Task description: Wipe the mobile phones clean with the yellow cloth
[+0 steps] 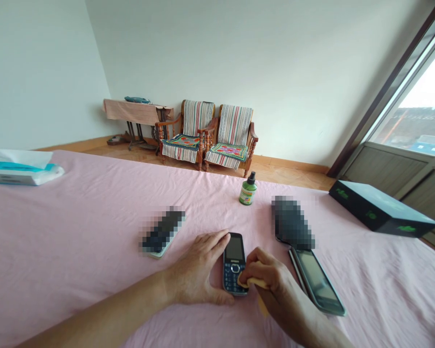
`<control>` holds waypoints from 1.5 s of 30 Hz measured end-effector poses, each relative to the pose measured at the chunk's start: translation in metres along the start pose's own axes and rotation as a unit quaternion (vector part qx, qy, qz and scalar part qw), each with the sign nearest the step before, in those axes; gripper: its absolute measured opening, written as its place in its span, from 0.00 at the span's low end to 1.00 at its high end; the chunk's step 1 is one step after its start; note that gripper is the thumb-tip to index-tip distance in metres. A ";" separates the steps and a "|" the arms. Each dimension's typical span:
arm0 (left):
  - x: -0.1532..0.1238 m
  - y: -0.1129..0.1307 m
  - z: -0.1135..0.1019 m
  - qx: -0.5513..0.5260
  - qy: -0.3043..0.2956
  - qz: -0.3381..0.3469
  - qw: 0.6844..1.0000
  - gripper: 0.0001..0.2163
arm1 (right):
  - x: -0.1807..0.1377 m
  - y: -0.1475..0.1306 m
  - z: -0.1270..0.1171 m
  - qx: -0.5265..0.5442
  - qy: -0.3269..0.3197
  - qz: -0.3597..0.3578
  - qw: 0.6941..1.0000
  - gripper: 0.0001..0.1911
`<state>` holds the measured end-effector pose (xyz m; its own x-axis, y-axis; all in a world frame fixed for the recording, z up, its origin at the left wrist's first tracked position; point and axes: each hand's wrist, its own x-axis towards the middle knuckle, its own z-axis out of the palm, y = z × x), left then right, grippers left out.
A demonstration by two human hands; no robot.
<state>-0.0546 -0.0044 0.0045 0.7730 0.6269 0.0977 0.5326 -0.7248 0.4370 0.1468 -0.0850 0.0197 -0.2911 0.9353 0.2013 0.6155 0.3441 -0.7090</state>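
A small dark keypad phone (pixel 234 261) lies on the pink tablecloth (pixel 76 232). My left hand (pixel 197 270) rests flat beside it, fingers and thumb along its left edge, steadying it. My right hand (pixel 271 285) is closed on a small yellow cloth (pixel 255 282) pressed against the phone's keypad. A flat phone (pixel 317 280) lies just right of my right hand. Another phone (pixel 163 232), blurred out, lies to the left.
A small green bottle (pixel 248 189) stands behind the phones. A blurred dark object (pixel 292 220) lies right of it. A black box (pixel 380 208) sits at the right edge, a tissue pack (pixel 20 166) at the far left. Two chairs (pixel 208 137) stand by the wall.
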 end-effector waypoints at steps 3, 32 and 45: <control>0.000 0.001 -0.001 -0.004 0.007 0.009 1.000 0.50 | -0.001 -0.001 0.002 0.004 -0.006 -0.002 1.000 0.16; 0.000 0.004 -0.001 -0.009 0.012 -0.008 1.000 0.50 | -0.009 -0.002 0.017 -0.144 0.037 -0.003 0.989 0.15; 0.001 0.004 -0.002 0.005 0.013 -0.004 1.000 0.49 | -0.004 -0.010 0.020 -0.144 0.047 -0.016 0.988 0.13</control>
<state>-0.0521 -0.0061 0.0079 0.7590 0.6404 0.1175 0.5426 -0.7218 0.4296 0.1272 -0.0936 0.0129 -0.2529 0.9225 0.2917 0.7945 0.3701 -0.4814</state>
